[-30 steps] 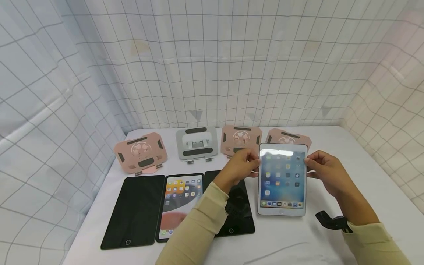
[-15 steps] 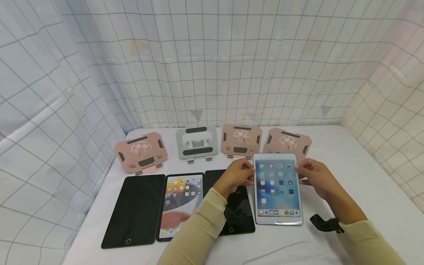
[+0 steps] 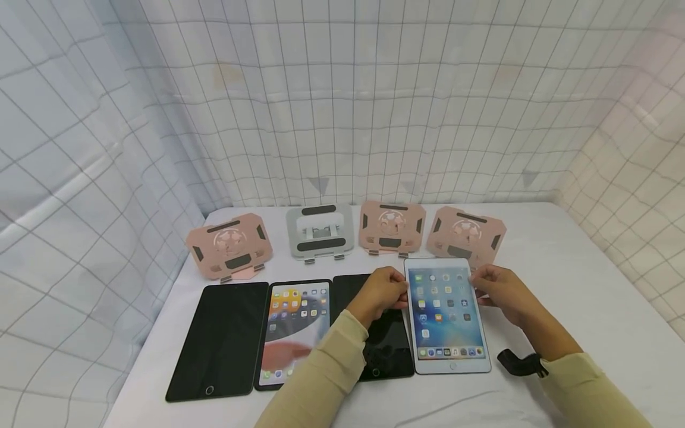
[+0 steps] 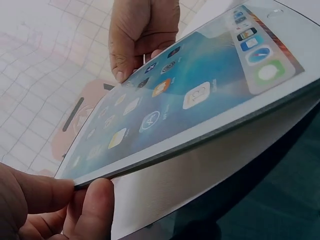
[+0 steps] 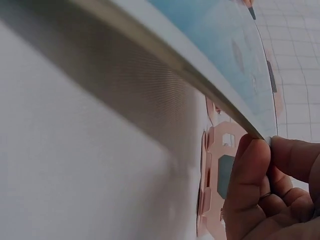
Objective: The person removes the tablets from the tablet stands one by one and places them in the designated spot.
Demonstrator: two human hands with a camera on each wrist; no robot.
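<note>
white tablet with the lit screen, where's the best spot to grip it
By its two long edges near the top, one hand from each side, as the left hand and right hand pinch the white tablet now. It is thin and flat, its far end raised, so the edges are probably easiest to pinch.

Soft, even light fills the head view, bright and slightly washed out, with the curtain grid bowing at the edges from the wide lens. The white tablet (image 3: 446,315) shows pale glare near its top. In the left wrist view its far end blurs and the background bleaches out. In the right wrist view the tablet's edge is out of focus and casts a broad grey shadow on the table (image 5: 60,175).
</note>
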